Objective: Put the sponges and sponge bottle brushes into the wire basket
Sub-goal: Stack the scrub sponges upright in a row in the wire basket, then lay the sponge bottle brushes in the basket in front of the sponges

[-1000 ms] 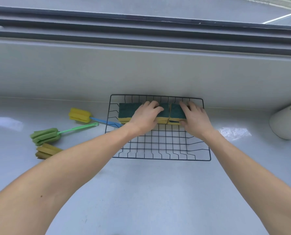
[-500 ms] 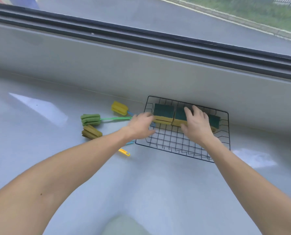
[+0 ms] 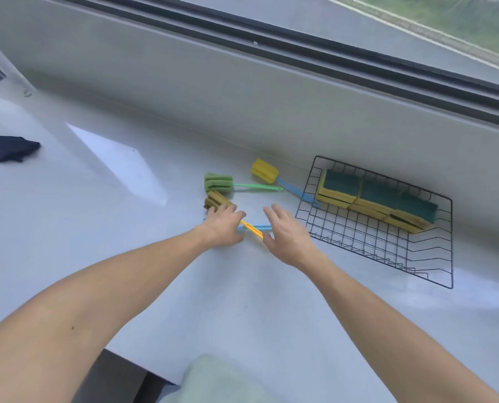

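Now the sponges [image 3: 376,199] sit in the basket [image 3: 428,269], so it's the brushes' turn. The left hand [image 3: 223,225] covers the olive brush [image 3: 214,200] on the table [image 3: 126,257]; whether it grips I cannot tell. The right hand [image 3: 286,234] hovers open beside it. That brush lies aslant, head away, yellow handle toward the basket. Next: close, lift, carry right.

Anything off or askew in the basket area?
One thing: the yellow brush's blue handle pokes through the wire basket's left wall while its head lies outside on the counter. The sponges sit in a neat row along the back. Nothing spilled or damaged.
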